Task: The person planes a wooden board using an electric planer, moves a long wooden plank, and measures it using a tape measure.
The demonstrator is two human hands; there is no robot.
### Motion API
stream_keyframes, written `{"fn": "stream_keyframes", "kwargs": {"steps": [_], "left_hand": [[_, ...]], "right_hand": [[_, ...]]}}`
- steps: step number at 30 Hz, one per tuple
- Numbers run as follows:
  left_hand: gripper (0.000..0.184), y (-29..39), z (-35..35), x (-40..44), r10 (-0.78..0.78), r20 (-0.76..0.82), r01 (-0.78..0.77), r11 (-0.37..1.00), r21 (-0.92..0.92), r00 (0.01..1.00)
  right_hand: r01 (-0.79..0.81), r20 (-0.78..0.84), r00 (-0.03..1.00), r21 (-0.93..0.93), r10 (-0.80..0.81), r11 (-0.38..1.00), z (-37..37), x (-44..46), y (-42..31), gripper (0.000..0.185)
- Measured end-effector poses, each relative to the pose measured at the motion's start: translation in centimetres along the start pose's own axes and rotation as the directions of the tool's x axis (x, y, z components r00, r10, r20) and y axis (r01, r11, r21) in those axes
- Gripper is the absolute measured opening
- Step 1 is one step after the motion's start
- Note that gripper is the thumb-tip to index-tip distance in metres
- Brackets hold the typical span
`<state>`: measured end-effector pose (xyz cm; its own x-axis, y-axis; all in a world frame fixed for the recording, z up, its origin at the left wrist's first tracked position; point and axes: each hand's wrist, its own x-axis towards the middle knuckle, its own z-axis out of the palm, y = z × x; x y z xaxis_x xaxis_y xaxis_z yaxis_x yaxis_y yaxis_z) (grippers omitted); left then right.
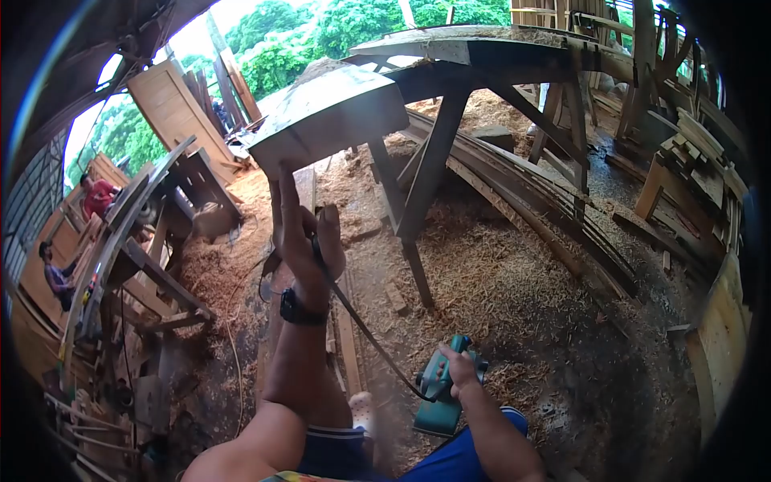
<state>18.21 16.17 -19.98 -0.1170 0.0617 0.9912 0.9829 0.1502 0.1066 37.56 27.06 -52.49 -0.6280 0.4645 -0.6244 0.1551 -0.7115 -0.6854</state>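
My left hand (pixel 309 249) is raised in front of me, a dark watch (pixel 301 309) on its wrist. Its fingers point up to the near lower corner of a thick wooden board (pixel 333 116); whether they press on it I cannot tell. A dark power cord (pixel 365 329) passes between thumb and fingers, held there, and runs down to a green electric hand planer (pixel 439 390). Low at my right side, my right hand (pixel 460 371) is wrapped round the planer's handle. The planer hangs beside my leg, above the shavings.
A trestle bench (pixel 438 161) carries the board. Long planks (pixel 522 209) lie beneath and beside it. Wood shavings (pixel 498 273) cover the floor. Two people (pixel 60 273) are at the left near another bench (pixel 120 217). A panelled door (pixel 181 112) leans behind.
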Motion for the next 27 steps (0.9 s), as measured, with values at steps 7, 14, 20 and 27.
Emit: {"fn": "stream_keyframes", "kwargs": {"steps": [7,14,20,27], "left_hand": [[0.050,0.1,-0.3,-0.1,-0.021,0.015,0.021,1.000,-0.022,1.000],[0.020,0.2,-1.1,-0.3,-0.115,0.080,0.124,0.985,-0.119,0.990],[0.027,0.5,-1.0,-0.1,-0.111,0.066,0.118,0.986,-0.116,0.992],[0.030,-0.1,-1.0,-0.4,-0.110,0.088,0.120,0.986,-0.115,0.990]], "right_hand": [[0.014,0.007,1.000,-0.012,-0.014,1.000,-0.2,-1.5,-0.7,0.037],[0.025,0.020,0.999,-0.005,-0.025,1.000,-1.2,-1.6,-0.9,0.038],[0.045,-0.002,0.999,0.007,-0.045,0.999,-1.8,-1.5,-1.0,0.038],[0.046,0.019,0.999,0.014,-0.046,0.999,-1.8,-1.6,-1.5,0.039]]}}
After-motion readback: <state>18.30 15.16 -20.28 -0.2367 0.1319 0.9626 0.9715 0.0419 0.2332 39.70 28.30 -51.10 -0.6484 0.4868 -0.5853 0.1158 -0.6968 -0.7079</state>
